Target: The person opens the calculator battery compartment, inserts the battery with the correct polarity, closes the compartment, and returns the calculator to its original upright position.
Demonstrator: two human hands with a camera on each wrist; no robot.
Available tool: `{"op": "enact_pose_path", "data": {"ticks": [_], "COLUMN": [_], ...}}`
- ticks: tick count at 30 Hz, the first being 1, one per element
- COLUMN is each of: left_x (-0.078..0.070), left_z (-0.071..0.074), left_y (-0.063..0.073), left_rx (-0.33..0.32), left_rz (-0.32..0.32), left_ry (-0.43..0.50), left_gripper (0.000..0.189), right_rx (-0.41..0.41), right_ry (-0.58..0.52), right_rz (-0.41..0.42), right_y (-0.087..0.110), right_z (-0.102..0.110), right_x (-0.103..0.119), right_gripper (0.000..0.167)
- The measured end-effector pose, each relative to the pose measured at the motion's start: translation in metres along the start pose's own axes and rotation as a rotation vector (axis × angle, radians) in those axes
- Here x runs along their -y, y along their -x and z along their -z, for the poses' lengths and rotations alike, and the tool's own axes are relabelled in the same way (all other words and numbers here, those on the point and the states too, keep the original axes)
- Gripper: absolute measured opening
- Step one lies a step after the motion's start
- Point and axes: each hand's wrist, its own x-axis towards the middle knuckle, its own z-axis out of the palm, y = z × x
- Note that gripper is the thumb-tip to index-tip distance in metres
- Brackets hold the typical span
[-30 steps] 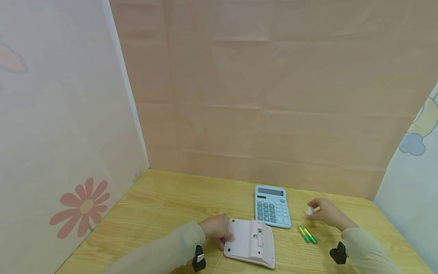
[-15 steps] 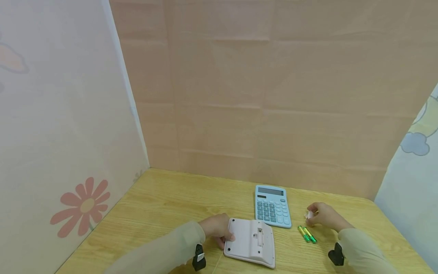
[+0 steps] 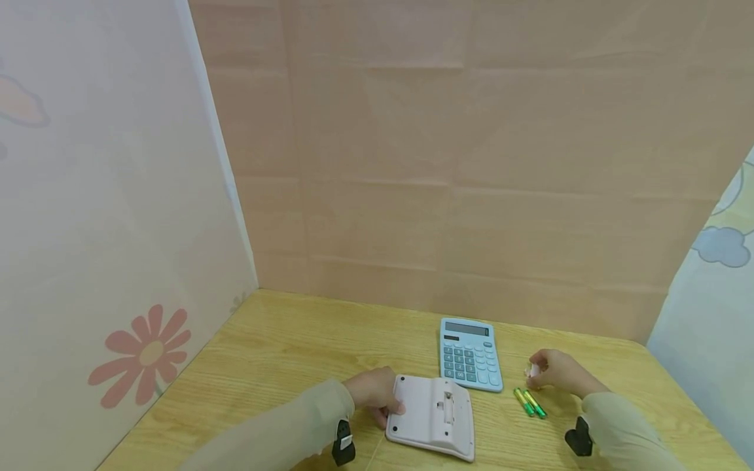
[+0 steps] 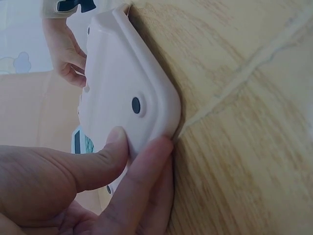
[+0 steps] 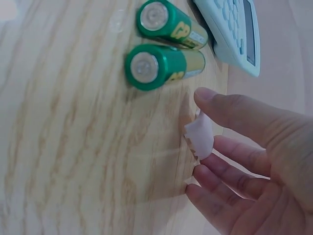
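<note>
A pale pink calculator (image 3: 418,409) lies face down on the table, its battery compartment (image 3: 448,407) uncovered. My left hand (image 3: 375,392) grips its left edge, the thumb on the back and the fingers at the rim, as the left wrist view also shows. At the right, my right hand (image 3: 556,371) pinches a small pale pink battery cover (image 5: 199,136) between thumb and fingers, low over the tabletop. Two green-and-gold batteries (image 3: 530,403) lie side by side just in front of that hand. Their flat ends face the camera in the right wrist view.
Behind the pink calculator a light blue calculator (image 3: 470,354) lies face up, close to its upper edge. The wooden table (image 3: 306,333) ends at a tan backdrop (image 3: 377,196). Patterned panels (image 3: 147,261) stand on both sides.
My right hand has lowered slightly with the battery cover, then stayed nearly still. My left hand, both calculators and the batteries keep their places.
</note>
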Motion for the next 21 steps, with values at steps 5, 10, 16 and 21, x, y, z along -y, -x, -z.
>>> {"op": "enact_pose_path", "data": {"ticks": [5, 10, 16, 21], "left_x": [0.0017, 0.0029, 0.0033, 0.004], "left_z": [-0.0012, -0.0014, -0.0012, -0.0018], "left_y": [-0.0024, -0.0041, -0.0044, -0.0045], "left_rx": [0.01, 0.014, 0.007, 0.003], "left_rz": [0.007, 0.008, 0.008, -0.002], "left_ry": [0.007, 0.002, 0.0, 0.014], "left_gripper": [0.023, 0.023, 0.023, 0.024], "right_rx": [0.013, 0.026, 0.028, 0.02], "right_ry": [-0.004, -0.011, -0.02, -0.022], "right_rz": [-0.01, -0.011, -0.015, -0.004], "right_y": [-0.0011, -0.0028, -0.004, -0.003], "right_z": [-0.0007, -0.0007, -0.0006, -0.0011], "right_x": [-0.0011, -0.0028, -0.004, -0.0042], "right_gripper": [0.053, 0.053, 0.054, 0.054]}}
